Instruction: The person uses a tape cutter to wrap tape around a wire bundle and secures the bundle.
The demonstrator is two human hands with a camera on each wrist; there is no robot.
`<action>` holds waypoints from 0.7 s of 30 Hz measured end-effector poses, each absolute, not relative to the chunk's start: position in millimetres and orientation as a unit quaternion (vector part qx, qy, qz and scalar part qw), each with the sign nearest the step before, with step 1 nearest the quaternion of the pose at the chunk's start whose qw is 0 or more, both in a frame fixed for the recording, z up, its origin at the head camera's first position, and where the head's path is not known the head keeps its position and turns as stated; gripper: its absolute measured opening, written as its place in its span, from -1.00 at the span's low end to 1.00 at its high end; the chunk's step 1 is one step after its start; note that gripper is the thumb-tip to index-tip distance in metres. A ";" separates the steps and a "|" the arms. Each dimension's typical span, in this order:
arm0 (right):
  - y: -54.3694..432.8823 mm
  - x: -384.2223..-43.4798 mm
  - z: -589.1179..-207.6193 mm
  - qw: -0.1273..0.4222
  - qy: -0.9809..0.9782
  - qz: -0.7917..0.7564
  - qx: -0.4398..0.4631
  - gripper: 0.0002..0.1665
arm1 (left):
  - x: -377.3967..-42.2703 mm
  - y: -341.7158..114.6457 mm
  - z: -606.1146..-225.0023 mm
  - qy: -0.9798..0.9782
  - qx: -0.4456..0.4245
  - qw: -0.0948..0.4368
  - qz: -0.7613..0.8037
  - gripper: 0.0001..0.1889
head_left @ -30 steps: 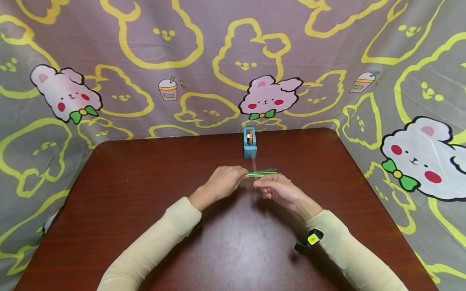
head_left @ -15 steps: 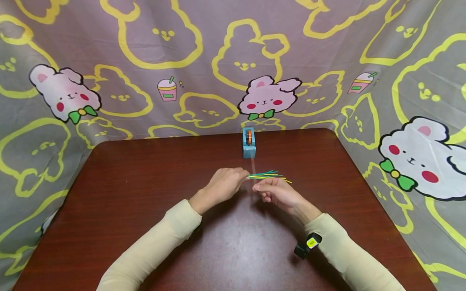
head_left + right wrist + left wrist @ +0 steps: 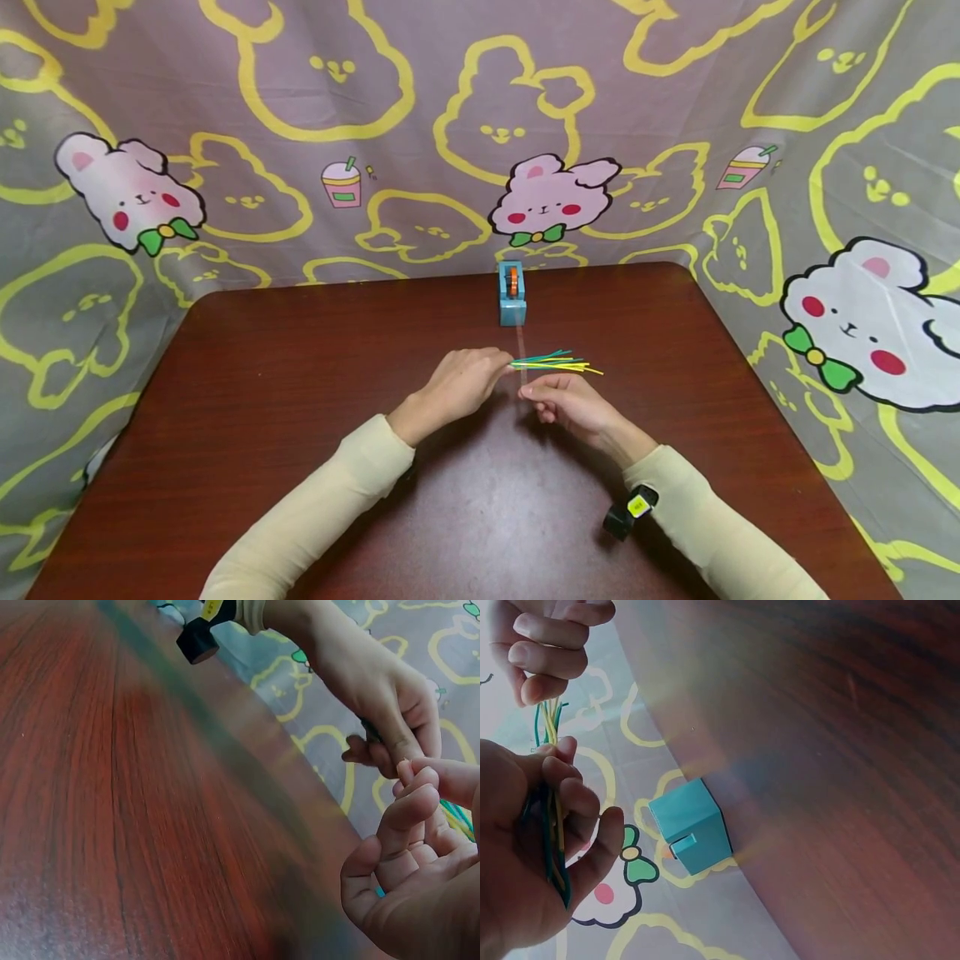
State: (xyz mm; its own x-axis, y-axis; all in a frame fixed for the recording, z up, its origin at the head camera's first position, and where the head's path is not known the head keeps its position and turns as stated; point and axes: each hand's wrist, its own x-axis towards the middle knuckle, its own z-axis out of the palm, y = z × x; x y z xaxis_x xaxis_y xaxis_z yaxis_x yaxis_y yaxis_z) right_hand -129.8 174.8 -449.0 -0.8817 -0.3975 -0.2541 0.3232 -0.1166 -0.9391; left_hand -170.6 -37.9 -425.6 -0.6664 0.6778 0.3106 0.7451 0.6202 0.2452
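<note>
My left hand [image 3: 465, 373] grips a loose bundle of thin green and yellow strands [image 3: 562, 363], wire-like in looks. Their ends fan out to the right, while in the left wrist view the other ends [image 3: 557, 851] lie along the palm. With thumb and forefinger, my right hand [image 3: 573, 406] pinches the end of a clear tape strip [image 3: 521, 343]. That strip stretches back to a light blue tape dispenser [image 3: 513, 313] with an orange roll. It crosses the strands just beyond the left fingertips. Seen from the right wrist, the right fingers [image 3: 409, 814] are curled close below the left hand.
The brown wooden table [image 3: 315, 358] has rounded far corners. A patterned cloth [image 3: 420, 100] hangs behind it and along both sides. On the right wrist sits a black device with a yellow screen [image 3: 639, 506].
My right hand has moved slightly toward me, lengthening the tape strip. More of the strands' fanned ends shows beyond it. The left hand has barely shifted, and the dispenser stays in place.
</note>
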 end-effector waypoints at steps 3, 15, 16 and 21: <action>175.2 -132.0 -451.1 0.236 0.623 -0.745 -0.026 -0.85 | -170.4 -38.6 -425.4 -0.893 -0.394 0.088 -0.199 -0.88; 174.8 -148.7 -459.7 0.224 0.633 -0.741 -0.034 -0.89 | -170.1 -41.2 -426.8 -0.895 -0.388 0.062 -0.213 -0.81; 174.7 -149.9 -460.1 0.223 0.634 -0.740 -0.038 -0.90 | -170.0 -41.5 -426.9 -0.894 -0.389 0.063 -0.213 -0.79; 174.0 -153.5 -460.6 0.210 0.645 -0.733 -0.051 -0.85 | -170.2 -42.2 -427.5 -0.894 -0.386 0.061 -0.218 -0.75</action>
State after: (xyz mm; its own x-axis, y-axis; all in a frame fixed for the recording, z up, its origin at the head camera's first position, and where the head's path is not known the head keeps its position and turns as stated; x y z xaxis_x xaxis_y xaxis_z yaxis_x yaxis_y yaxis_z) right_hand -153.5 174.0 -460.6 -0.9067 -0.3732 -0.1966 0.2428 -0.0808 -0.9667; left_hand -170.2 -42.2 -427.5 -0.6941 0.6644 0.2770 0.7174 0.6065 0.3429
